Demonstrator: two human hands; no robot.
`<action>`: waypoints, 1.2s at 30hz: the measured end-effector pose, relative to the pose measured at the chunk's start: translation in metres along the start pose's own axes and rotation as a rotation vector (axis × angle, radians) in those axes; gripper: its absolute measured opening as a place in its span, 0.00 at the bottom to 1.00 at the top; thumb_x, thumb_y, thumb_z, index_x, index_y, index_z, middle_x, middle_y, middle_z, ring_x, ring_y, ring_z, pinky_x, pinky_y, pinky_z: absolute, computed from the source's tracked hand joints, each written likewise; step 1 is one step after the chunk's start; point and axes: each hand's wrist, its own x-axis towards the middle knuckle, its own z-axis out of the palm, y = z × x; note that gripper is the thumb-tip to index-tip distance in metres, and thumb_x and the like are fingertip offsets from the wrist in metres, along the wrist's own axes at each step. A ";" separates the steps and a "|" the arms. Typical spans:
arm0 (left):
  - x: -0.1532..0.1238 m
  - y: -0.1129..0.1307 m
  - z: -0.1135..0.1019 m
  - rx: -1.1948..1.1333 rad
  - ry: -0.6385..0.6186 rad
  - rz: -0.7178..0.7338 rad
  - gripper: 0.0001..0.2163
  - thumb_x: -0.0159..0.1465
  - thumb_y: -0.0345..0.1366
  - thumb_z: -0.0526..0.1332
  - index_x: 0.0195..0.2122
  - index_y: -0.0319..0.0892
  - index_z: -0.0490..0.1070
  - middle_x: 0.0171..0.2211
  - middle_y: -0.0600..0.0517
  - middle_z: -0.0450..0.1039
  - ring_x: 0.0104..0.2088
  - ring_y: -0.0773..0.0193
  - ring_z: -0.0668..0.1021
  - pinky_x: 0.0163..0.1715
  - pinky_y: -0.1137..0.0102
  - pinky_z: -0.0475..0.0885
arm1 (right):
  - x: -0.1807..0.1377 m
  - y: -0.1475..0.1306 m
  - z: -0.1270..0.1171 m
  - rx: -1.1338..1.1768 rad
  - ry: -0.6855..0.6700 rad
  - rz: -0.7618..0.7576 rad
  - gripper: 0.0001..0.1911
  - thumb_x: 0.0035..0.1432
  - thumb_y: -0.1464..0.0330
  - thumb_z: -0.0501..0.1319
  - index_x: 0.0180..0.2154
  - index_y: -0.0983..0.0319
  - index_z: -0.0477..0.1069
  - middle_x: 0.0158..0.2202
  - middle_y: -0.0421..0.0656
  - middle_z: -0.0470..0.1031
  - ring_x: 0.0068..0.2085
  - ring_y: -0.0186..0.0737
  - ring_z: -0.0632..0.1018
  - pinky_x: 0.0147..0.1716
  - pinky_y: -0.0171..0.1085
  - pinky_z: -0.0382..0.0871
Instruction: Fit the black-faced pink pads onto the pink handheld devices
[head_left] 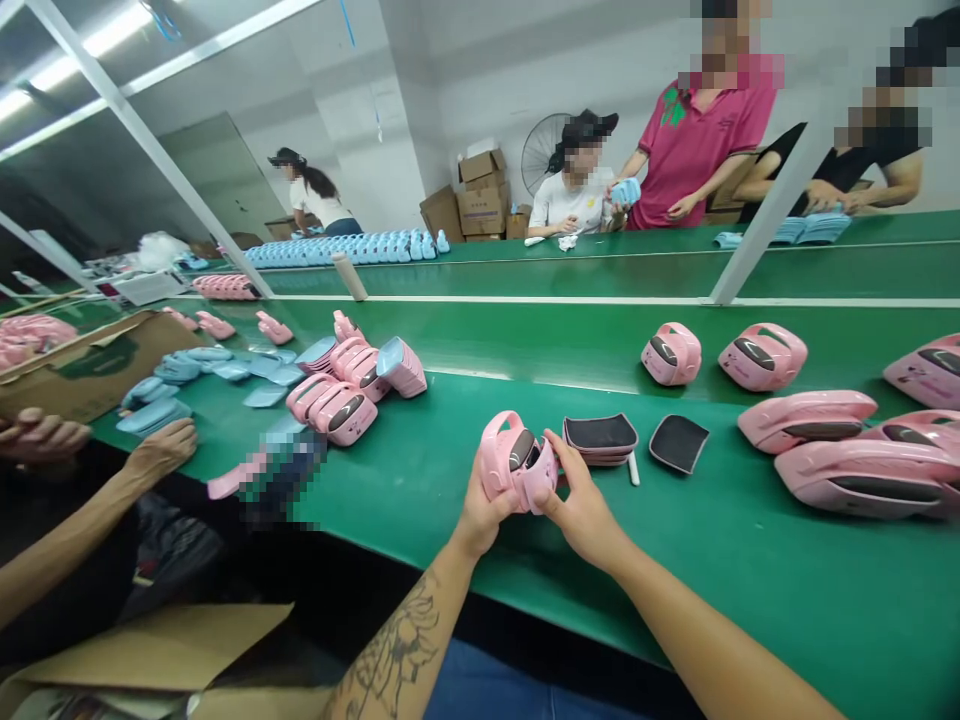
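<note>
In the head view, both my hands hold one pink plastic casing [504, 455] with a loop handle and a dark oval panel, just above the green table. My left hand [480, 505] wraps round its left side, thumb along the lower front. My right hand [581, 500] grips its right end, with fingers on top and thumb below. Right behind my right hand lies a stack of curved panels [600, 437] with dark faces and pink edges. A small white stick [634, 468] lies beside the stack, and a single dark panel [677, 443] is further right.
Pink casings [862, 480] crowd the right side; more pink casings [341, 405] and blue panels [217, 363] lie to the left. A co-worker's hand [161, 450] touches the blue pieces. A cardboard box [97, 365] stands at left. Several people work across the green conveyor [525, 335].
</note>
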 end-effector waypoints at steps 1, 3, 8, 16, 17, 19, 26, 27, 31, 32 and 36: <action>0.000 -0.001 0.000 0.005 -0.003 -0.002 0.44 0.57 0.50 0.74 0.71 0.45 0.59 0.67 0.41 0.68 0.67 0.39 0.71 0.68 0.49 0.65 | 0.001 0.001 0.000 -0.017 0.004 -0.005 0.55 0.54 0.36 0.64 0.73 0.57 0.55 0.72 0.55 0.58 0.73 0.64 0.59 0.72 0.62 0.51; -0.001 -0.002 0.001 0.000 -0.015 -0.004 0.43 0.57 0.50 0.73 0.70 0.45 0.60 0.67 0.41 0.67 0.67 0.39 0.71 0.68 0.49 0.66 | 0.002 0.002 0.002 -0.039 0.015 -0.012 0.54 0.54 0.36 0.64 0.73 0.58 0.55 0.71 0.55 0.59 0.73 0.64 0.59 0.72 0.62 0.50; 0.000 -0.003 0.003 0.003 -0.003 -0.025 0.42 0.57 0.50 0.74 0.70 0.45 0.61 0.66 0.42 0.69 0.67 0.40 0.71 0.66 0.51 0.68 | 0.004 0.006 0.005 -0.033 0.022 -0.021 0.56 0.52 0.36 0.65 0.72 0.57 0.56 0.69 0.55 0.60 0.72 0.64 0.60 0.71 0.62 0.52; -0.001 -0.009 -0.001 -0.027 0.012 -0.059 0.41 0.55 0.48 0.77 0.67 0.47 0.65 0.65 0.42 0.71 0.65 0.41 0.73 0.66 0.51 0.69 | 0.002 0.005 0.002 -0.043 -0.031 -0.027 0.58 0.51 0.38 0.68 0.73 0.57 0.54 0.69 0.55 0.59 0.71 0.64 0.60 0.72 0.62 0.52; -0.001 -0.010 -0.002 -0.025 0.017 -0.053 0.40 0.55 0.47 0.76 0.67 0.47 0.65 0.65 0.42 0.71 0.65 0.41 0.73 0.66 0.51 0.69 | 0.001 0.004 0.001 -0.052 -0.048 -0.024 0.57 0.52 0.39 0.68 0.73 0.57 0.53 0.69 0.55 0.59 0.72 0.63 0.59 0.72 0.62 0.51; -0.002 -0.010 -0.003 -0.023 0.026 -0.047 0.40 0.56 0.46 0.76 0.68 0.46 0.64 0.65 0.43 0.71 0.66 0.41 0.73 0.66 0.50 0.68 | 0.001 0.002 -0.001 -0.067 -0.088 -0.006 0.55 0.54 0.42 0.69 0.74 0.56 0.51 0.71 0.54 0.58 0.73 0.61 0.58 0.72 0.61 0.51; -0.001 -0.005 -0.001 -0.006 0.053 -0.039 0.41 0.55 0.45 0.76 0.68 0.46 0.64 0.64 0.43 0.72 0.65 0.40 0.74 0.65 0.51 0.70 | 0.002 -0.005 -0.007 -0.047 -0.140 0.029 0.55 0.54 0.48 0.73 0.75 0.52 0.51 0.72 0.52 0.57 0.73 0.59 0.60 0.72 0.60 0.53; -0.001 -0.004 0.000 -0.001 0.047 -0.036 0.42 0.54 0.45 0.77 0.68 0.47 0.64 0.64 0.43 0.72 0.65 0.41 0.74 0.65 0.51 0.70 | 0.003 -0.005 -0.008 -0.044 -0.139 0.031 0.55 0.54 0.48 0.73 0.74 0.53 0.51 0.71 0.52 0.58 0.72 0.59 0.61 0.72 0.60 0.54; -0.001 0.001 0.003 0.018 0.031 -0.039 0.43 0.53 0.43 0.78 0.69 0.46 0.63 0.65 0.42 0.70 0.65 0.41 0.74 0.64 0.52 0.71 | 0.004 -0.006 -0.009 -0.024 -0.158 0.036 0.55 0.54 0.49 0.73 0.74 0.54 0.52 0.71 0.53 0.59 0.72 0.59 0.63 0.71 0.59 0.56; -0.001 0.001 0.003 0.024 0.041 -0.042 0.43 0.53 0.43 0.78 0.68 0.46 0.64 0.65 0.42 0.71 0.64 0.42 0.74 0.64 0.52 0.71 | 0.004 -0.006 -0.009 -0.025 -0.162 0.038 0.55 0.53 0.50 0.74 0.74 0.55 0.52 0.70 0.53 0.59 0.71 0.59 0.63 0.71 0.58 0.56; -0.002 0.001 0.003 0.050 0.073 -0.039 0.39 0.54 0.44 0.77 0.66 0.44 0.66 0.63 0.42 0.73 0.62 0.42 0.76 0.62 0.53 0.72 | 0.004 -0.003 -0.007 -0.041 -0.147 0.032 0.56 0.50 0.52 0.76 0.73 0.56 0.55 0.68 0.53 0.63 0.69 0.59 0.65 0.71 0.59 0.56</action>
